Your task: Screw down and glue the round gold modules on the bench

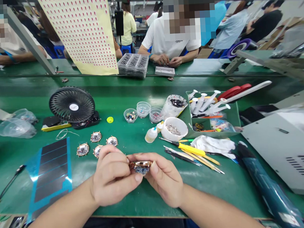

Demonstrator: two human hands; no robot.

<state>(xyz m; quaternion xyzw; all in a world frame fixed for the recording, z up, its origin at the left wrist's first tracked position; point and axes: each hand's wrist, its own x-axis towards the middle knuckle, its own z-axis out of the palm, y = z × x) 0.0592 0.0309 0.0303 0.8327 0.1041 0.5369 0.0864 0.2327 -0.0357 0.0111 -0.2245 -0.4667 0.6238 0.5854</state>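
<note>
A small oval ornament (140, 166) with a copper-coloured rim and a glittering blue face is gripped at its ends by the left hand (111, 175) and the right hand (164, 179). The hands are held close together over the near part of the green surface (131, 207), and the ornament is clamped between them.

Just beyond the left hand, four round copper-rimmed ornaments (95, 136) are laid in a loose cluster, one partly hidden by the knuckles. To their left, a flat blue-and-black sheet (49, 173) is laid on the surface, and a black desk fan (71, 104) stands farther away.

Far of the hands, three small clear plastic cups (143, 109) holding sparkling bits are placed beside a white bowl of silver beads (173, 129). A small white glue bottle (151, 135) is set just near the bowl. To the right, a yellow-handled screwdriver (191, 149) and slim pointed tools (192, 161) lie beside crumpled white gloves (213, 145). Beyond them, white syringes are kept in a green tray (213, 124). Across the far side, a person in a white shirt (163, 38) is seen working with both hands beside a stack of clear compartment trays (133, 64).
</note>
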